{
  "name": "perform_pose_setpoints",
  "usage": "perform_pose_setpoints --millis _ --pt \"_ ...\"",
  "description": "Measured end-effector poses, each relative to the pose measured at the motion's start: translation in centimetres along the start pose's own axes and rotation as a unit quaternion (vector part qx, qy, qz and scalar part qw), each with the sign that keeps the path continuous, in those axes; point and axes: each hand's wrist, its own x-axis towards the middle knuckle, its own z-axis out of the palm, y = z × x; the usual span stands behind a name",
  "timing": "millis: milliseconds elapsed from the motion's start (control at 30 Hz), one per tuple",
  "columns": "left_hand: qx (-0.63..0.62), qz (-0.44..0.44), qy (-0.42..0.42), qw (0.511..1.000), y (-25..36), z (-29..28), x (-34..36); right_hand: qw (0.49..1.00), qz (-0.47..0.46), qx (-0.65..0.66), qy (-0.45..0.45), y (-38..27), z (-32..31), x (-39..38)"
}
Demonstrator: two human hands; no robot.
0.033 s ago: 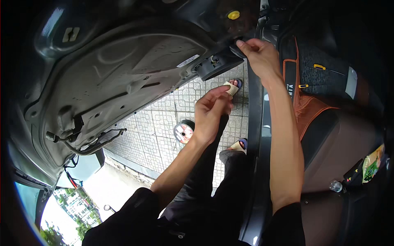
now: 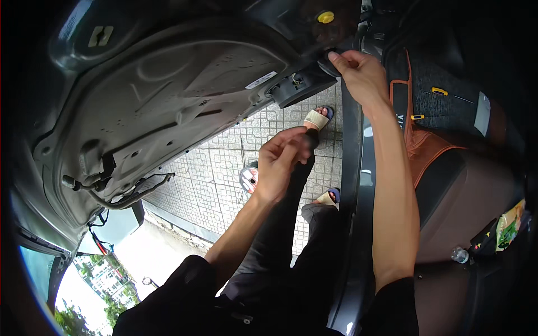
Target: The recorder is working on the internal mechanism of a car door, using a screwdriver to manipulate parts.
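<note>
To my left a car door stands open with its inner trim off and bare metal showing. At its far lower corner sits a black speaker housing with thin wires on it. My right hand pinches a dark rounded piece beside that housing, thumb on its near face; its far side is hidden. My left hand is in the air above the paving, nearer to me. Its thumb and fingers are drawn together, with the tips blurred; whether anything small is between them cannot be made out.
Below are grey paving tiles, my sandalled feet and a round spool. To the right, two yellow-handled screwdrivers lie on the car floor, by an orange-edged mat and brown seat. A yellow cap is on the door.
My left hand has shifted slightly left and its fingers have curled in, covering less of the sandal. My right hand keeps its pinch on the dark piece. The whole view has shifted slightly.
</note>
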Motion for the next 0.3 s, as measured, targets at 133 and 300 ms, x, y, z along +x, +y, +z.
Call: perform_pose_setpoints --millis 133,300 --pt "0.133 -0.034 0.111 0.984 -1.0 -14.5 -6.8 0.998 -0.019 0.063 -0.006 -0.4 0.8 -0.2" --pt "0.292 -0.137 0.167 0.932 -4.0 -25.1 -13.3 0.99 0.043 0.112 0.069 1.3 0.6 0.3"
